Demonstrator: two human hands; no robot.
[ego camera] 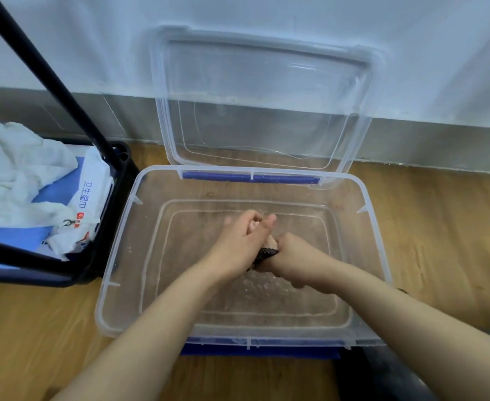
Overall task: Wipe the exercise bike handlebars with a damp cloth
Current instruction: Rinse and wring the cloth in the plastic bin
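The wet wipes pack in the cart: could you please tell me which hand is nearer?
Left. The left hand is over the bin, right of the wet wipes pack; the right hand sits just beyond it, farther right. Both grip the dark cloth.

Bright, even indoor light with a cool bluish cast, source out of frame. Shadows faint and soft. Weak glare streaks on the clear lid (pixel 301 66). Whole frame soft, fine detail mushy; left hand (pixel 238 241) fingertips motion-smeared. Fisheye bowing along the skirting (pixel 440 143), stretch toward the edges. Bottom-right corner dark, defocused.
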